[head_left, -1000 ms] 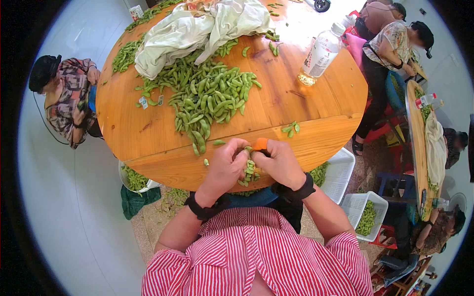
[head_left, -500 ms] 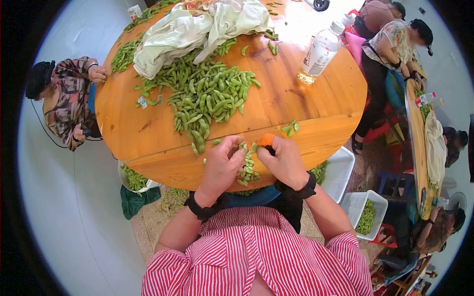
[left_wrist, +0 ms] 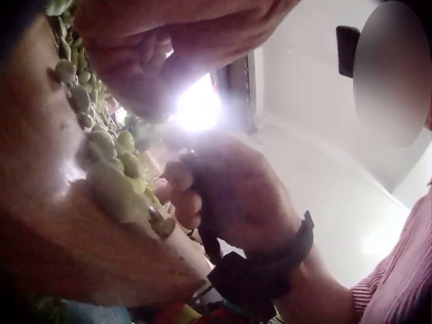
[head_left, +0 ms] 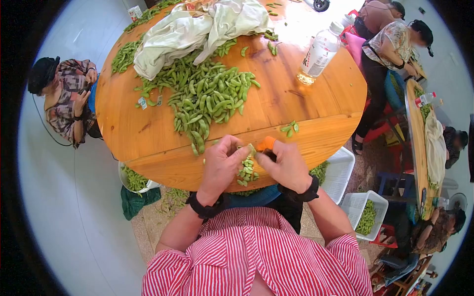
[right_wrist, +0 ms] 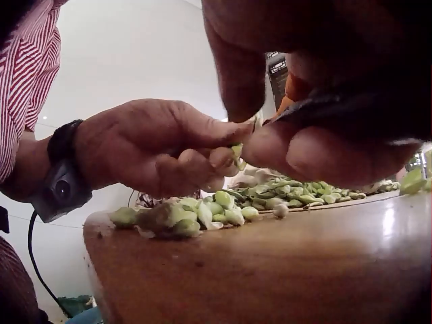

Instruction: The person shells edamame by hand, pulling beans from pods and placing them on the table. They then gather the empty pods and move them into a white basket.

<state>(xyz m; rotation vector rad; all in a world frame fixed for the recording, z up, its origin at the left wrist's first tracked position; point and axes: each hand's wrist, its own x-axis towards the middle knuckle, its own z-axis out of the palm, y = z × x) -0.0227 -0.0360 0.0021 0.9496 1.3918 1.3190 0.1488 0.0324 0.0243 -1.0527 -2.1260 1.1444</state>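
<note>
Frame centre: left hand (head_left: 222, 164) and right hand (head_left: 289, 166) pinch one pod (head_left: 252, 149); a slip could knock beans (head_left: 246, 173) off the table (head_left: 326, 111), lower centre.

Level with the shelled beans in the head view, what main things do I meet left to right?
White container of green pods, left hand, shelled beans, right hand, white crate, second table.
</note>
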